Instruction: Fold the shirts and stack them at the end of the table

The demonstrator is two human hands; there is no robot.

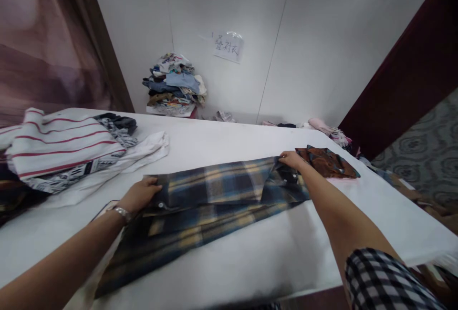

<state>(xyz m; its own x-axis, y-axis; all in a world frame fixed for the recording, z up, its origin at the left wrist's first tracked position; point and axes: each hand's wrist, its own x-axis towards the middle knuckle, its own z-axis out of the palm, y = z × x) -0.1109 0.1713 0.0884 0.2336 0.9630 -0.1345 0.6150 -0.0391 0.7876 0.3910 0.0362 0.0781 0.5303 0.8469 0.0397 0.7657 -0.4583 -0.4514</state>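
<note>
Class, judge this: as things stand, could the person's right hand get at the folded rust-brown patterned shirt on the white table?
Probably yes: the right hand grips the blue-and-yellow plaid shirt just beside the folded rust-brown patterned shirt, nothing between them.

Handwritten sign on the wall

A white paper sheet [228, 46] under clear plastic is taped to the pale wall [322, 38], above and to the right of the heap of clothes [174, 85]. It carries three dark handwritten Chinese characters that appear to read 叠衬衣. The strokes are small and somewhat blurred. No other writing can be read.
</note>
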